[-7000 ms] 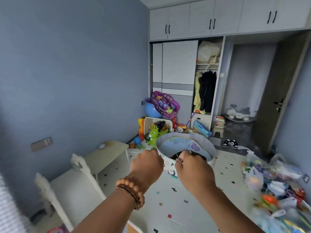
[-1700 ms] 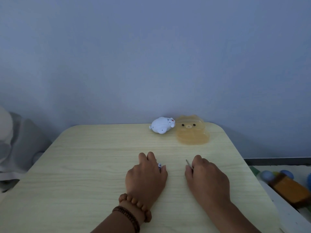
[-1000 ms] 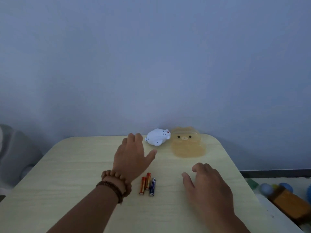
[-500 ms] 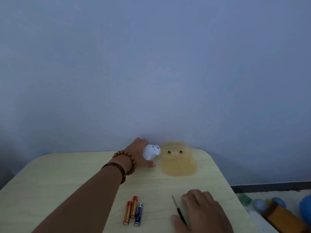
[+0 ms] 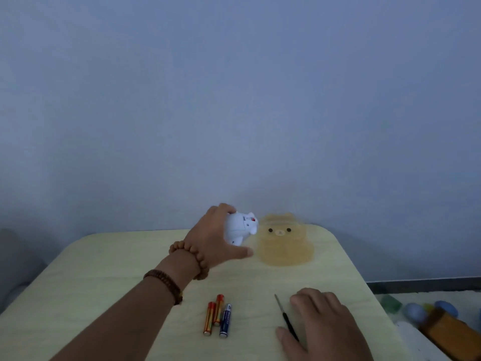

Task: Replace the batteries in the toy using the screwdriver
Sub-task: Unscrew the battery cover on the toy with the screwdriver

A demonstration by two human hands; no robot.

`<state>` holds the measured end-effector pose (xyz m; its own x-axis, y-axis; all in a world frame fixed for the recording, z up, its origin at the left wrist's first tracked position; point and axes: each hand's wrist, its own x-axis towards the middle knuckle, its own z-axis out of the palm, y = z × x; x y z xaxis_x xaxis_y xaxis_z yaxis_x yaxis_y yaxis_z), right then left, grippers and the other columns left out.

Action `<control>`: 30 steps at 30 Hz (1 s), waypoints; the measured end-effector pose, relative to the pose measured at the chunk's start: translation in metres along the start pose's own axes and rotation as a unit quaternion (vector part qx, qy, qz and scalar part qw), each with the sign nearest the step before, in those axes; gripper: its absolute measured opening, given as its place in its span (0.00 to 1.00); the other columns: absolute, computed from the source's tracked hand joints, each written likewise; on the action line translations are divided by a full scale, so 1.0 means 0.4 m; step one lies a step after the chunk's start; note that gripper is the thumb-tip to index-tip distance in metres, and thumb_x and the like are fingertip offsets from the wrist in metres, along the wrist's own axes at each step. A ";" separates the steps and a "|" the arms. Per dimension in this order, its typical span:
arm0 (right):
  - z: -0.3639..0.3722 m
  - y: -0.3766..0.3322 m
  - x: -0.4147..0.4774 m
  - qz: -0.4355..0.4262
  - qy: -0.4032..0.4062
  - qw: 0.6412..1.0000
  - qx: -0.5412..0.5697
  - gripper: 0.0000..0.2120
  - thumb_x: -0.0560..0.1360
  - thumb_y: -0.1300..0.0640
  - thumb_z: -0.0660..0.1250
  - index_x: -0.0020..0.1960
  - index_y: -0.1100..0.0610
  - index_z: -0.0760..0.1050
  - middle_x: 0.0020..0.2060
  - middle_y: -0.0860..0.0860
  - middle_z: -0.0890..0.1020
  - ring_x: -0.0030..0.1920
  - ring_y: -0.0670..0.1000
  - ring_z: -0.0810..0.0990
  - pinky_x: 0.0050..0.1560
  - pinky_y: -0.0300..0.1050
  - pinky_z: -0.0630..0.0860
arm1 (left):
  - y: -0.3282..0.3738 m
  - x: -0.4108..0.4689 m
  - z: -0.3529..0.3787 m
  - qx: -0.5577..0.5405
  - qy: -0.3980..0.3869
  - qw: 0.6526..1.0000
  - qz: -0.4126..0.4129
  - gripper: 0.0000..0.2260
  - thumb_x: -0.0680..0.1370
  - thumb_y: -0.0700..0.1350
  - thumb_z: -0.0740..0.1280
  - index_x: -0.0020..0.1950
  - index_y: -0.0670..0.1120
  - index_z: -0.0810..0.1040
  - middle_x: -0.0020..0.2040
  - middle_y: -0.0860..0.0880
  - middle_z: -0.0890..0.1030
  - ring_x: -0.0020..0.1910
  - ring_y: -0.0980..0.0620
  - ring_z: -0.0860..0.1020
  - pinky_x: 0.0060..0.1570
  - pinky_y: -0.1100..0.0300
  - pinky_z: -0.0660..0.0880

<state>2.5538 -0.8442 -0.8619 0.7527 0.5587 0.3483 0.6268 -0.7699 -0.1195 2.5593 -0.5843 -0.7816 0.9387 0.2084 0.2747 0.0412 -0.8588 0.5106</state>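
We see the left hand (image 5: 213,241) reaching to the far edge of the pale wooden bench (image 5: 104,269), its grip clamped on the small white toy (image 5: 239,229): the fingers curl over the top and the thumb sits below it. The toy is tilted, with a bit of red showing on the end that faces right, and we cannot tell whether it touches the bench. Just beside it on the right stands an amber, see-through bear-shaped box (image 5: 285,243), close to the blue wall (image 5: 234,100). Two bead bracelets (image 5: 190,259) circle the left wrist. Nearer to us, three batteries (image 5: 217,315) lie side by side, two orange and one blue, well apart from the toy. To their right the thin dark screwdriver (image 5: 285,317) lies on the bench, its metal tip pointing away from us. The right hand (image 5: 320,324) rests flat next to it, its grip loose and apart, the screwdriver's handle running between thumb and forefinger. Blurred coloured toys (image 5: 429,313) lie on the floor at the right.
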 end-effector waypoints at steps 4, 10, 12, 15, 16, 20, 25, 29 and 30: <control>-0.013 -0.010 -0.009 0.011 0.009 1.000 -0.010 0.22 0.60 0.34 0.64 0.43 0.48 0.80 0.42 0.45 0.82 0.39 0.54 0.83 0.31 0.46 0.76 | 0.082 -0.179 -0.054 -0.001 -0.006 0.998 0.062 0.42 0.58 0.68 0.76 0.66 0.57 0.64 0.60 0.61 0.68 0.56 0.62 0.71 0.52 0.65 0.73; -0.026 -0.023 -0.027 -0.001 0.000 0.999 -0.034 0.17 0.66 0.39 0.61 0.38 0.52 0.77 0.40 0.49 0.80 0.41 0.58 0.79 0.36 0.51 0.76 | 0.121 -0.382 -0.003 -0.017 -0.014 0.994 0.105 0.40 0.57 0.71 0.75 0.64 0.58 0.67 0.59 0.65 0.67 0.57 0.63 0.72 0.53 0.65 0.73; -0.033 -0.028 -0.027 0.001 -0.008 0.999 -0.037 0.17 0.67 0.40 0.59 0.37 0.52 0.77 0.39 0.50 0.79 0.40 0.58 0.78 0.35 0.51 0.75 | 0.119 -0.410 0.016 -0.017 -0.004 0.993 0.114 0.40 0.58 0.72 0.74 0.63 0.56 0.68 0.59 0.64 0.68 0.57 0.63 0.73 0.52 0.64 0.74; -0.029 -0.034 -0.033 0.018 -0.012 0.999 -0.032 0.14 0.70 0.42 0.65 0.36 0.52 0.76 0.38 0.48 0.79 0.41 0.56 0.78 0.37 0.50 0.75 | 0.119 -0.438 0.036 0.012 -0.012 0.992 0.123 0.40 0.58 0.74 0.72 0.63 0.56 0.67 0.60 0.64 0.67 0.59 0.63 0.71 0.55 0.65 0.72; -0.026 -0.035 -0.036 0.028 -0.006 0.999 -0.022 0.12 0.69 0.44 0.70 0.36 0.52 0.77 0.38 0.48 0.80 0.41 0.56 0.78 0.37 0.50 0.75 | 0.118 -0.445 0.041 0.012 -0.014 0.993 0.120 0.40 0.58 0.74 0.72 0.64 0.56 0.67 0.60 0.64 0.66 0.60 0.63 0.70 0.56 0.65 0.71; -0.023 -0.040 -0.044 0.046 0.037 0.998 0.024 0.12 0.64 0.57 0.79 0.32 0.54 0.75 0.34 0.47 0.79 0.35 0.55 0.77 0.34 0.45 0.72 | 0.108 -0.463 0.062 0.018 -0.014 0.993 0.118 0.43 0.58 0.77 0.68 0.66 0.55 0.68 0.66 0.63 0.65 0.67 0.65 0.66 0.64 0.66 0.66; -0.064 -0.049 -0.049 0.072 0.085 0.989 0.096 0.09 0.75 0.55 0.72 0.38 0.51 0.73 0.33 0.46 0.78 0.34 0.52 0.77 0.31 0.46 0.73 | 0.094 -0.459 0.080 0.040 -0.014 0.991 0.129 0.44 0.60 0.78 0.66 0.68 0.52 0.68 0.69 0.60 0.67 0.69 0.63 0.65 0.66 0.64 0.65; -0.167 -0.048 -0.045 0.084 0.105 0.939 0.317 0.05 0.76 0.55 0.71 0.42 0.47 0.79 0.33 0.44 0.82 0.32 0.47 0.81 0.34 0.44 0.78 | 0.090 -0.451 0.085 0.037 -0.007 0.991 0.129 0.44 0.61 0.77 0.67 0.68 0.51 0.68 0.68 0.59 0.68 0.68 0.62 0.66 0.65 0.65 0.64; -0.190 -0.050 -0.048 0.084 0.100 0.919 0.372 0.06 0.75 0.56 0.72 0.42 0.46 0.80 0.35 0.43 0.83 0.33 0.47 0.81 0.35 0.40 0.79 | 0.088 -0.451 0.087 0.037 -0.006 0.991 0.128 0.44 0.61 0.77 0.66 0.68 0.51 0.68 0.69 0.59 0.68 0.68 0.62 0.66 0.65 0.64 0.64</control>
<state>2.5115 -0.8630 -0.7955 0.8454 0.3262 0.4230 0.5264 -0.3743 -0.7634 2.4032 -0.6683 -0.8415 0.9260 -0.0259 0.3767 -0.1739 -0.9149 0.3644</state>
